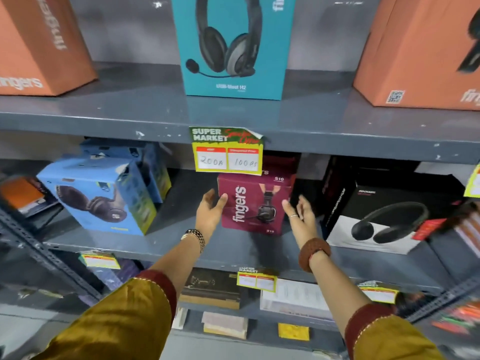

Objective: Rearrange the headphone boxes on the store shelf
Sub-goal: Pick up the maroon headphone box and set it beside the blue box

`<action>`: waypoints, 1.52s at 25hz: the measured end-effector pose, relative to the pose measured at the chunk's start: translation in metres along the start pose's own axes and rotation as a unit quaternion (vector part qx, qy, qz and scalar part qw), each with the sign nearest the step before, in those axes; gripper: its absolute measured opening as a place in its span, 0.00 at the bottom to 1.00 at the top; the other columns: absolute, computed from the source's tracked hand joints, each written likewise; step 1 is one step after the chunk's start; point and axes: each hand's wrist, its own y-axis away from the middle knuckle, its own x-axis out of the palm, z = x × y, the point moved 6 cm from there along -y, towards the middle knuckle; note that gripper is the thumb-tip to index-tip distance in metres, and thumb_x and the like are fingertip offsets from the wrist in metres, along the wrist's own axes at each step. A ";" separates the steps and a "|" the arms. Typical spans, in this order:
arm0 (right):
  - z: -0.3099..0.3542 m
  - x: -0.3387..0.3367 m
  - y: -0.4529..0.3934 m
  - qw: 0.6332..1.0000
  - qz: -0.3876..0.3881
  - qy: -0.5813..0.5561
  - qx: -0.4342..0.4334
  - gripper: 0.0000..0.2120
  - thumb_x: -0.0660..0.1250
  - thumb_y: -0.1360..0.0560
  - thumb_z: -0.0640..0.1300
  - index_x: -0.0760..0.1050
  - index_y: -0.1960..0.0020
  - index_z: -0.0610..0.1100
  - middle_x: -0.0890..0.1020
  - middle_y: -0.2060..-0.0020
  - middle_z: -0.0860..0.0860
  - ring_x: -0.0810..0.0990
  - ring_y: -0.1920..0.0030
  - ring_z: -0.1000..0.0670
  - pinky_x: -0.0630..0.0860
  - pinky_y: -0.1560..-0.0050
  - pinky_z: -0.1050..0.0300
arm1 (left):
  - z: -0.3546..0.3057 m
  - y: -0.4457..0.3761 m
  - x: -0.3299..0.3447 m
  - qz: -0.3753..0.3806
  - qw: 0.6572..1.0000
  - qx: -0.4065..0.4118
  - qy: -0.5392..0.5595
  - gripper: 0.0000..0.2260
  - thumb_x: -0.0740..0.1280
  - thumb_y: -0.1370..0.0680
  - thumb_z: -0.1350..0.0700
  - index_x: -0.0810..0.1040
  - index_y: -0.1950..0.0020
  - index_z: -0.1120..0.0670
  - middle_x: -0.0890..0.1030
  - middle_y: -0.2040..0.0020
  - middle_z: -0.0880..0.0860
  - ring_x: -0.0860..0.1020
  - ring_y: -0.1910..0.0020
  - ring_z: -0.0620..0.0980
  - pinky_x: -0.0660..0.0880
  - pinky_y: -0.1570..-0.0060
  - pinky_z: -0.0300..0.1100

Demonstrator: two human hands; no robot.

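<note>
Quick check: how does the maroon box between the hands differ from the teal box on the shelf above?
The maroon box is the smaller one, standing on the middle shelf; the teal box is taller, up on the upper shelf. The left hand touches the maroon box's side and the right hand is open beside it; the teal box is untouched. Both stand upright and picture a headset with a microphone.

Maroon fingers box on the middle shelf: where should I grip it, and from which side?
Probably by its two vertical side faces, reaching straight in from the front. The maroon box stands upright with gaps on both sides; the left hand touches its left edge, and the right hand is open near the right.
</note>
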 end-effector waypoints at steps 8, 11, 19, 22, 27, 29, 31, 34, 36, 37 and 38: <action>-0.007 0.008 0.007 0.996 -0.004 0.071 -0.049 0.19 0.67 0.28 0.52 0.75 0.39 0.47 0.82 0.44 0.48 0.79 0.42 0.49 0.73 0.36 0.44 | -0.002 0.020 0.000 0.010 0.999 0.030 0.018 0.20 0.67 0.25 0.53 0.70 0.35 0.57 0.77 0.37 0.56 0.78 0.43 0.49 0.75 0.49 0.37; -0.004 -0.001 0.035 0.995 -0.032 0.080 -0.046 0.22 0.68 0.30 0.55 0.76 0.39 0.47 0.83 0.44 0.48 0.80 0.44 0.49 0.77 0.41 0.42 | -0.002 0.050 -0.024 0.016 0.997 0.072 -0.012 0.18 0.66 0.24 0.54 0.71 0.34 0.52 0.73 0.37 0.51 0.75 0.40 0.47 0.73 0.40 0.44; 0.011 0.019 0.112 0.992 -0.002 0.119 -0.038 0.17 0.72 0.33 0.55 0.80 0.47 0.50 0.85 0.54 0.52 0.83 0.53 0.52 0.83 0.56 0.49 | -0.002 0.098 -0.112 0.040 0.984 0.127 -0.116 0.16 0.63 0.23 0.49 0.75 0.36 0.48 0.77 0.45 0.42 0.80 0.46 0.50 0.78 0.47 0.57; 0.020 0.044 0.119 0.992 0.010 0.116 -0.040 0.07 0.73 0.34 0.54 0.77 0.57 0.58 0.83 0.58 0.57 0.83 0.54 0.52 0.82 0.55 0.48 | -0.013 0.099 -0.136 0.029 0.978 0.155 -0.140 0.16 0.63 0.23 0.50 0.74 0.35 0.48 0.77 0.44 0.47 0.79 0.48 0.46 0.80 0.49 0.54; 0.030 0.115 0.102 0.991 0.083 0.093 -0.053 0.14 0.73 0.33 0.49 0.75 0.48 0.53 0.83 0.50 0.52 0.81 0.50 0.52 0.78 0.44 0.46 | -0.025 0.087 -0.182 0.002 0.983 0.161 -0.091 0.15 0.61 0.21 0.60 0.71 0.34 0.53 0.76 0.39 0.47 0.78 0.43 0.47 0.76 0.42 0.49; 0.028 0.149 0.091 0.989 0.104 0.093 -0.053 0.19 0.72 0.32 0.46 0.73 0.43 0.45 0.83 0.48 0.50 0.81 0.49 0.51 0.77 0.41 0.48 | -0.017 0.075 -0.198 -0.004 0.991 0.128 -0.048 0.15 0.59 0.21 0.61 0.70 0.34 0.55 0.76 0.37 0.49 0.76 0.39 0.53 0.75 0.39 0.51; 0.027 0.174 0.080 0.987 0.110 0.099 -0.058 0.18 0.72 0.31 0.42 0.71 0.44 0.41 0.82 0.48 0.48 0.80 0.50 0.50 0.77 0.44 0.54 | -0.007 0.063 -0.206 -0.001 0.995 0.100 -0.025 0.14 0.58 0.20 0.61 0.68 0.35 0.55 0.74 0.34 0.56 0.74 0.35 0.56 0.76 0.42 0.48; 0.018 0.198 0.064 0.988 0.115 0.099 -0.042 0.17 0.71 0.31 0.38 0.68 0.45 0.41 0.81 0.48 0.45 0.80 0.53 0.51 0.75 0.48 0.59 | 0.004 0.051 -0.210 0.009 0.996 0.084 -0.002 0.12 0.57 0.20 0.62 0.68 0.38 0.52 0.71 0.32 0.57 0.72 0.33 0.56 0.78 0.47 0.39; 0.008 0.205 0.055 0.988 0.115 0.098 -0.030 0.21 0.71 0.31 0.36 0.67 0.41 0.38 0.81 0.47 0.44 0.80 0.53 0.52 0.75 0.46 0.57 | 0.010 0.046 -0.210 0.014 0.997 0.072 0.019 0.12 0.56 0.20 0.62 0.68 0.41 0.49 0.69 0.30 0.57 0.70 0.32 0.55 0.79 0.51 0.34; 0.002 0.206 0.053 0.988 0.113 0.098 -0.027 0.23 0.71 0.31 0.36 0.66 0.40 0.38 0.80 0.45 0.44 0.80 0.50 0.50 0.75 0.45 0.56 | 0.013 0.045 -0.209 0.016 0.997 0.068 0.026 0.11 0.56 0.20 0.63 0.68 0.42 0.49 0.69 0.30 0.57 0.69 0.31 0.55 0.78 0.53 0.31; -0.004 0.206 0.051 0.988 0.111 0.102 -0.021 0.25 0.71 0.32 0.36 0.65 0.38 0.38 0.79 0.43 0.43 0.80 0.47 0.48 0.75 0.44 0.55 | 0.015 0.044 -0.208 0.018 0.997 0.066 0.037 0.11 0.56 0.20 0.64 0.68 0.42 0.50 0.68 0.29 0.57 0.69 0.31 0.54 0.78 0.55 0.30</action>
